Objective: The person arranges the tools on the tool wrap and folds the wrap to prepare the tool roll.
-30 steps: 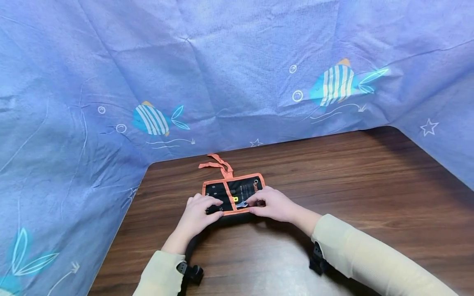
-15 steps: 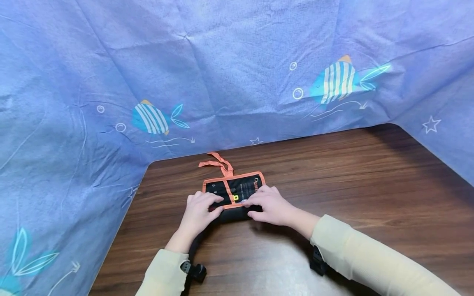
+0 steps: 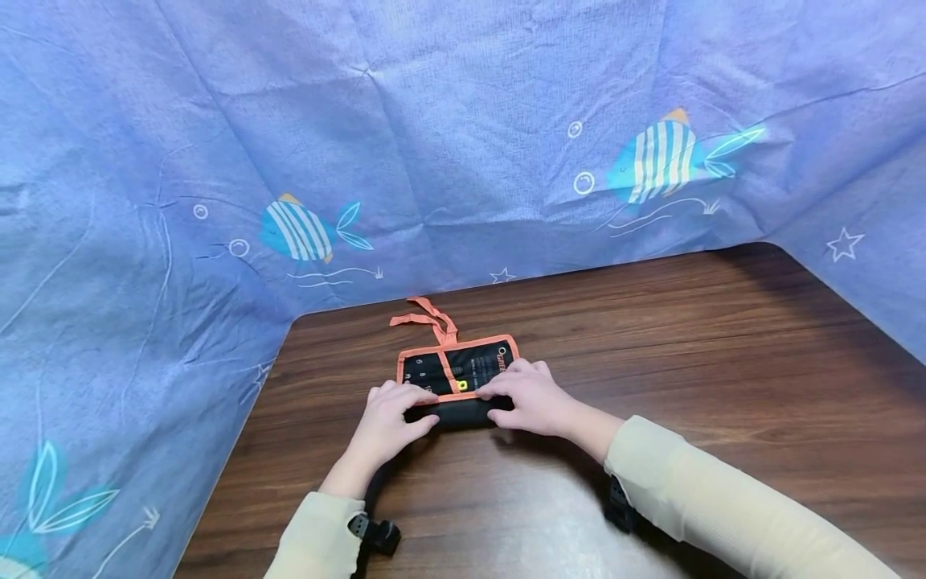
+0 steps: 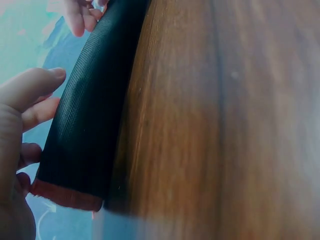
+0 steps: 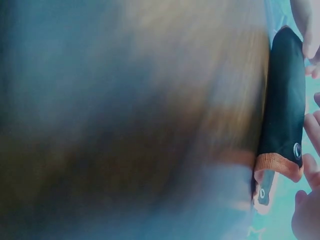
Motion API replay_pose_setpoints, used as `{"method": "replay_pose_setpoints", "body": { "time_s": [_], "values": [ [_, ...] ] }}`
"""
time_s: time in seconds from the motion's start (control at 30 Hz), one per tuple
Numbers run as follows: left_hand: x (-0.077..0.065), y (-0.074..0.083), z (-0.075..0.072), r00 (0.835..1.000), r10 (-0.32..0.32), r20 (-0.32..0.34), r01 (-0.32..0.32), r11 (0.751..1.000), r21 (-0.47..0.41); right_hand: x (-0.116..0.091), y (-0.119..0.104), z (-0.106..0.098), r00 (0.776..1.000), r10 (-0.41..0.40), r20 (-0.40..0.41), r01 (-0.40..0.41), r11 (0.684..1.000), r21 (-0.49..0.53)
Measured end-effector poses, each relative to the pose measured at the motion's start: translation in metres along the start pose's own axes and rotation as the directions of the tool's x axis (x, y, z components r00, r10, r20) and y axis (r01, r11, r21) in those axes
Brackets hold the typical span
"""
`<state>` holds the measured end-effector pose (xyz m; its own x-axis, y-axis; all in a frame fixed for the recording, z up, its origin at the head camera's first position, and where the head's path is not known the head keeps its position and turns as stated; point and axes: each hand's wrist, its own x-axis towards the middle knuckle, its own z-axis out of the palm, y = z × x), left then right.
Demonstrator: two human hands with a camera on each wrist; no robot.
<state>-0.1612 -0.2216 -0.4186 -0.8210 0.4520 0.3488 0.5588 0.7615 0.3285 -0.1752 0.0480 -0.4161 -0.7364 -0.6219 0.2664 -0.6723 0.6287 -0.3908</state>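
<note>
A black wrench roll [image 3: 475,366] with orange trim lies on the table, its near side rolled up into a thick tube. My left hand [image 3: 385,426] grips the left part of this tube, fingers over the top and thumb at the near side. My right hand [image 3: 531,400] holds the right part in the same way. In the left wrist view, the tube's end shows orange edging [image 4: 65,195]. From the tube's other end, in the right wrist view, a metal wrench end [image 5: 265,189] sticks out. Whatever else the tube contains is hidden.
Two orange ties [image 3: 440,324] stretch from the roll's far edge across the brown wooden table [image 3: 651,338]. Behind and beside the table hangs a blue fish-print cloth [image 3: 463,145]. Each wrist carries a small black camera, such as the left one [image 3: 379,535].
The near edge has been rolled farther from me, and the tube is thicker. A wrench head that showed beside my right fingers is covered now. Both hands stay close to the same place.
</note>
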Motion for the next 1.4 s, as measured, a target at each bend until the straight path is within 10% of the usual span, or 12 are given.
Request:
{"method": "replay_pose_setpoints", "body": {
  "time_s": [0.6, 1.4],
  "values": [
    [-0.013, -0.011, 0.004, 0.992, -0.090, 0.087, 0.092, 0.996, -0.016, 0.005, 0.005, 0.014, 0.995, 0.055, 0.079, -0.046, 0.993, -0.111],
    [-0.003, -0.009, 0.006, 0.982, -0.123, 0.141, 0.141, 0.982, -0.123, 0.004, 0.009, 0.010, 0.995, 0.076, 0.063, -0.076, 0.997, -0.005]
  ]
}}
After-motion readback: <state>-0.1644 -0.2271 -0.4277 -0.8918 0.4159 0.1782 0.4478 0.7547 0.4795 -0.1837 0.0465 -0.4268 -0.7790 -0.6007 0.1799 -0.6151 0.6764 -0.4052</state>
